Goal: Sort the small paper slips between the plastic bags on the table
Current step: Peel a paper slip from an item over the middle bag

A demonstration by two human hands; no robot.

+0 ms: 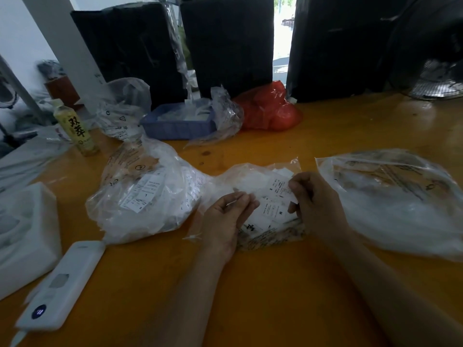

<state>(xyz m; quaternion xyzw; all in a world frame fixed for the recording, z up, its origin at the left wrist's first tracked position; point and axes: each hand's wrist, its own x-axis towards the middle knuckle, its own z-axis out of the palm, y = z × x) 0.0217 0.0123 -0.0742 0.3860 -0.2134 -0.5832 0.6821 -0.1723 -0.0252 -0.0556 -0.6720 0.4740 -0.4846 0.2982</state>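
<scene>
- Watching from the head view, both hands work over the middle bag (pixel 253 186), a small clear plastic bag lying on the orange table (pixel 288 284) between two larger ones.
- Right hand (pixel 317 199): its fingers are curled and pinch a printed slip (pixel 281 187) at the bag's mouth. More paper slips (pixel 271 211), marked S and M, lie loose just below it, on or inside the film; which of the two I cannot tell.
- Left hand (pixel 229 219): fingers bent, and it appears to pinch the thin film of the same bag. The hold looks slight, so I judge it could slip and let the mouth fall closed over the slips.
- Risk of a wrong sort: the letters are small and the frame is soft. The left bag (pixel 147 194) shows slips marked L and S through its wall, so a misread size could easily go into the wrong bag.
- Risk of picking two: the slips overlap and are thin, so one pinch may lift a second slip clinging to the first.
- Risk of scatter: the loose slips are light; a standing fan (pixel 436 78) sits at the far right edge, and a sweep of the forearm toward the right bag (pixel 390 204) could also brush them off.
- Risk of clutter: a white handheld device (pixel 62 286) lies near the left bag, and a dropped slip could slide beneath it.
</scene>
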